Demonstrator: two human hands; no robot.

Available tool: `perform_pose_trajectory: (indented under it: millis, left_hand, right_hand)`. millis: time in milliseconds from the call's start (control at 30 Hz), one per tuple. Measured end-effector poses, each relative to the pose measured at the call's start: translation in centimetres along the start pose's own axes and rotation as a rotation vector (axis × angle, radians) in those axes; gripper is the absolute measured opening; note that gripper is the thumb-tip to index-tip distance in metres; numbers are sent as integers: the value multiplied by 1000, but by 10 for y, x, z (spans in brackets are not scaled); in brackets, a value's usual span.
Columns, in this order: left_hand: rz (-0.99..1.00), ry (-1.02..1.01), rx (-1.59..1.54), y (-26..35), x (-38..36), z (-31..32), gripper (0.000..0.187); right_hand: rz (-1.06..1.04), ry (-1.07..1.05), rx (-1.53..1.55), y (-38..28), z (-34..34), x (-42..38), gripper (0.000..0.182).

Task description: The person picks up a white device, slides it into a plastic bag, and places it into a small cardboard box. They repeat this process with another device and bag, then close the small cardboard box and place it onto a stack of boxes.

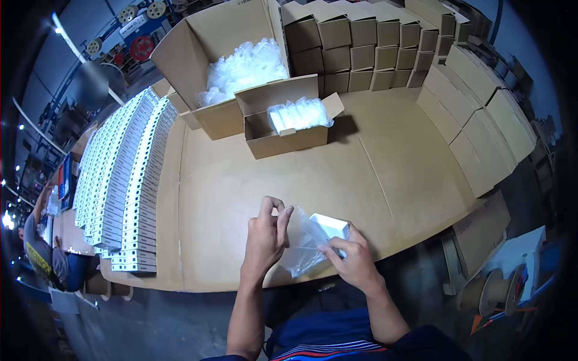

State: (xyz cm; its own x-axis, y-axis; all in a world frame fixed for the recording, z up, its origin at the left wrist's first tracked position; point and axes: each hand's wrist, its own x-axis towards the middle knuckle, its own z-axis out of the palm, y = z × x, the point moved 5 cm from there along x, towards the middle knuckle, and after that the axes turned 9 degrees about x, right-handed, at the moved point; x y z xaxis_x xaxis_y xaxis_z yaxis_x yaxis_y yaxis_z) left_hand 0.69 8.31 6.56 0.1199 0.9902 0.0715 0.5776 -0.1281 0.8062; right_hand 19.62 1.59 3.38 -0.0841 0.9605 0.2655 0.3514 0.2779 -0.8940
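My left hand (pixel 265 234) is closed in a pinch at the left edge of a clear plastic bag (pixel 299 256). Across from it, my right hand (pixel 354 259) grips a small white box (pixel 330 225), fingers curled round its right side. The thumb of that hand presses on the bag's right edge. The bag overlaps the box's left part, and both are close over the front of the cardboard-covered table (pixel 241 180). Beyond my hands stands an open carton (pixel 292 146) holding several white bagged pieces (pixel 300 114).
Behind that carton, a larger open box (pixel 220 120) is full of clear plastic bags (pixel 247 69). Long stacks of small white boxes (pixel 114 174) line the left side. Brown cartons (pixel 364 57) are stacked at the back and right (pixel 469 114). A person (pixel 45 253) works at far left.
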Motion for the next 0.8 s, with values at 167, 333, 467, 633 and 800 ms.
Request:
perform_pose_trajectory:
  millis: [167, 333, 467, 633, 800]
  left_hand:
    - [20, 413, -499, -37, 4, -14, 20]
    - [-112, 196, -788, -54, -34, 25, 42]
    - [-216, -86, -758, -36, -53, 48, 30]
    - [-208, 106, -674, -63, -49, 44, 20]
    - [-310, 77, -1268, -55, -46, 36, 51]
  right_hand:
    - [69, 80, 104, 10, -5, 1, 22]
    - [66, 256, 125, 19, -5, 3, 26]
    - [73, 271, 141, 20, 0, 3, 29]
    - [113, 317, 127, 28, 0, -3, 29]
    - [56, 385, 156, 34, -1, -6, 27]
